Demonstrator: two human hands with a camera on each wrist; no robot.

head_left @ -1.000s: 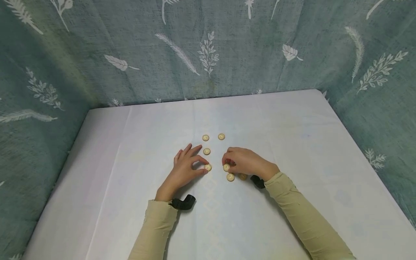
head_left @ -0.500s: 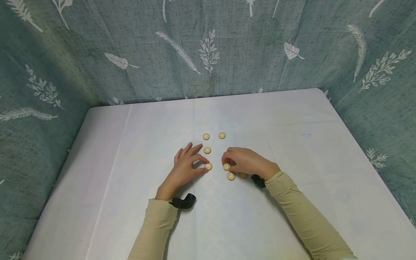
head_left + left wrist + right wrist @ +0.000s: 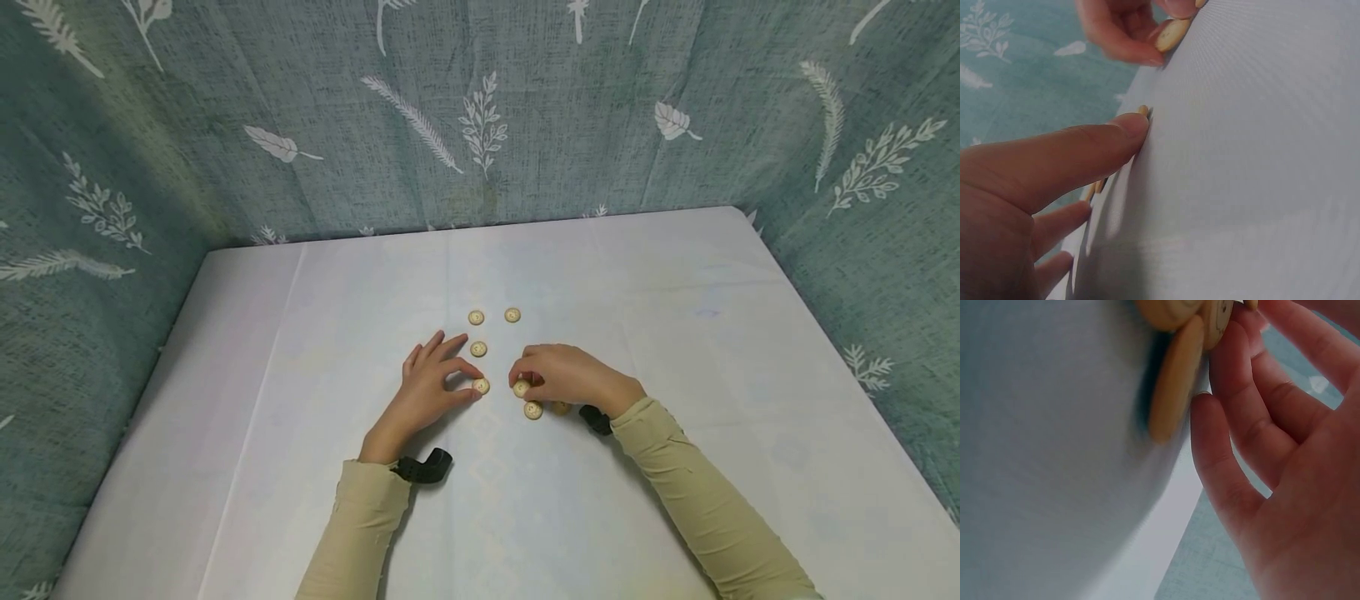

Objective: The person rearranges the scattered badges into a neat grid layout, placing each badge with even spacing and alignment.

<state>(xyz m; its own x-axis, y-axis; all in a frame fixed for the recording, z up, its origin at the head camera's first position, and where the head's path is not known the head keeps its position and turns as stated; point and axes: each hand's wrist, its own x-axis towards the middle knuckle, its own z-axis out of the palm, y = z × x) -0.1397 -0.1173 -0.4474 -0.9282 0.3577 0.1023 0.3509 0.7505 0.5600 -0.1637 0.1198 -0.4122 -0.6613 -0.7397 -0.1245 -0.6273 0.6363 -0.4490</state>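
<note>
Between thumb and index finger, my left hand (image 3: 429, 390) pinches a small round wooden disc (image 3: 481, 386). In the left wrist view only a sliver of that wooden disc (image 3: 1143, 109) shows past the thumb; the other left fingers spread out. Across a narrow gap, my right hand (image 3: 573, 375) pinches another wooden disc (image 3: 521, 388), seen tilted in the left wrist view. Just below the right fingers lies a marked disc (image 3: 532, 410), and another disc (image 3: 562, 408) sits partly under that hand. In the right wrist view, thick discs (image 3: 1177, 381) crowd near the fingertips.
Farther back, one disc (image 3: 478, 349) lies close to my left fingertips. Two others, a left disc (image 3: 476, 317) and a right disc (image 3: 512, 315), form a row behind it. White cloth covers the table (image 3: 315, 350); a green leaf-patterned curtain (image 3: 555, 158) surrounds it.
My right hand has shifted very slightly left with its wooden disc. The left hand keeps its place and its pinch, and the discs on the table have not moved.
</note>
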